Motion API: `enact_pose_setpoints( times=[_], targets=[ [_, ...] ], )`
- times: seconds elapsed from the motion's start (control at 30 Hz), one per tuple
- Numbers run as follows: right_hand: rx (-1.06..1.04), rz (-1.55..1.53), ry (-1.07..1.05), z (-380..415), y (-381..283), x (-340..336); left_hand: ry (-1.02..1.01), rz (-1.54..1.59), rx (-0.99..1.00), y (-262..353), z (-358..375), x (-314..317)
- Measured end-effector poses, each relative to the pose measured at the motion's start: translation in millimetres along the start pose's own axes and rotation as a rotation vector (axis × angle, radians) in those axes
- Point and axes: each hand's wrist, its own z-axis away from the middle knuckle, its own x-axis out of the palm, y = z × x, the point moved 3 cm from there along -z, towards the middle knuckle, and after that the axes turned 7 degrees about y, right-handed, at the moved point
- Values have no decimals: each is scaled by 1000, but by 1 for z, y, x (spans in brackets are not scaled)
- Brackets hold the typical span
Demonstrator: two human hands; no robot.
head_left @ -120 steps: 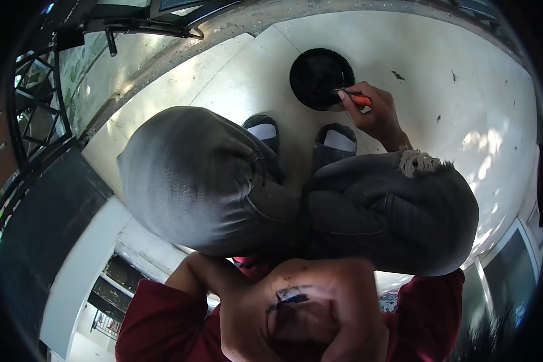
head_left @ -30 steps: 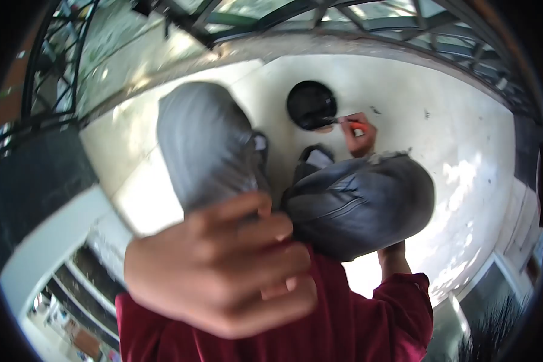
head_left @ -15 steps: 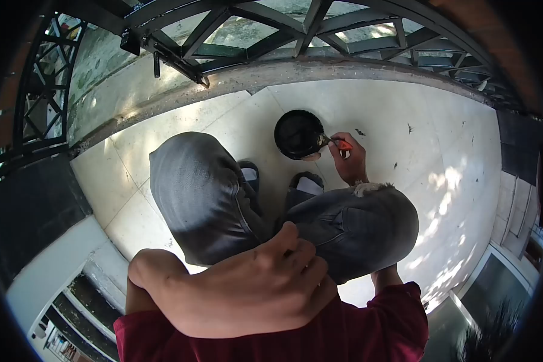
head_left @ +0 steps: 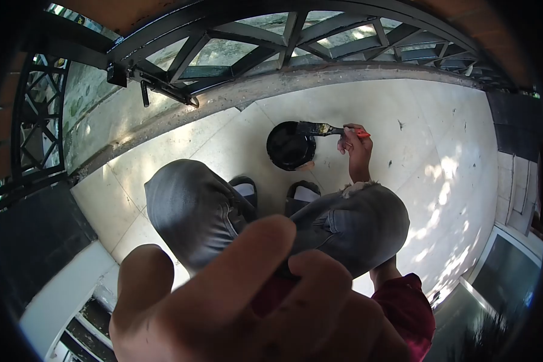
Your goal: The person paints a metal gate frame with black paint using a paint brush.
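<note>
Close to the camera, my left hand (head_left: 241, 308) fills the bottom of the view. Its thumb and index finger stand apart, the other fingers are loosely bent, and nothing shows in it. Farther off, my right hand (head_left: 356, 145) is closed around the red-orange handle of a paintbrush (head_left: 323, 129). The brush lies sideways, its dark bristles over the upper right rim of a round black paint container (head_left: 289, 146). That container stands on the pale floor in front of my feet and has dark, glossy liquid inside.
A black metal lattice gate (head_left: 247, 45) with a bolt (head_left: 163, 88) stands beyond the raised sill. My bent knees, in grey jeans (head_left: 193, 205), flank the near side. Small dark bits (head_left: 401, 125) lie on the tiled floor (head_left: 416, 157). A glass-panelled frame (head_left: 507, 271) is at the right.
My right hand has drawn the brush up and to the right, so its bristles now show at the container's rim. My left hand has risen toward the camera and its fingers have spread.
</note>
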Motion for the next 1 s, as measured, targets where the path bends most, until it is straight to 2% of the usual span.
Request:
enact_pose_setpoints(
  times=[0.07,0.13,0.17,0.2,0.27,0.3,0.33,0.37,0.4,0.43,0.47,0.5,0.53,0.57,0.7,0.8,0.83,0.87,0.93,1.0],
  targets=[
    [13,-2,-15,-2,5,-4,-12,13,-18,-8,-58,30],
    [-35,70,-42,-4,10,-6,-32,-6,-72,-11,27,-8],
    [-100,146,-46,5,-9,17,-40,-23,-96,6,12,-10],
    [-108,138,-69,5,-2,14,-41,-37,-112,-3,-5,9],
    [-609,640,-125,17,-14,18,-39,-62,-134,-11,-35,20],
    [-621,632,-131,16,-14,18,-42,-69,-139,-12,-37,20],
    [-539,646,-164,20,-14,22,-43,-76,-136,-20,-33,21],
    [-449,663,-192,23,-13,23,86,94,-232,-34,-25,18],
    [-450,664,-182,22,-9,20,216,267,-324,-45,-21,13],
    [-517,687,-214,18,-3,18,391,640,-485,-49,-21,6],
    [-582,713,-252,14,0,17,453,697,-518,-48,-27,-9],
    [-473,734,-221,12,1,13,512,763,-560,-44,-34,-24],
    [-452,751,-216,14,0,14,595,856,-715,-31,-40,-26],
    [-456,736,-216,15,-5,17,586,886,-732,-29,-46,-15],
    [-551,651,-177,22,-10,28,243,1432,-482,-28,-68,29],
    [-601,616,-129,23,0,28,-8,1759,-273,-36,-76,23],
    [-634,607,-75,26,3,21,-181,1639,-552,-25,-63,1],
    [-627,620,-71,28,4,16,-184,1654,-548,-22,-56,10],
    [-557,533,-33,27,4,10,597,1472,-331,-30,-41,24],
    [-569,475,16,30,-11,7,439,1411,-408,-62,-7,19]
  ],
)
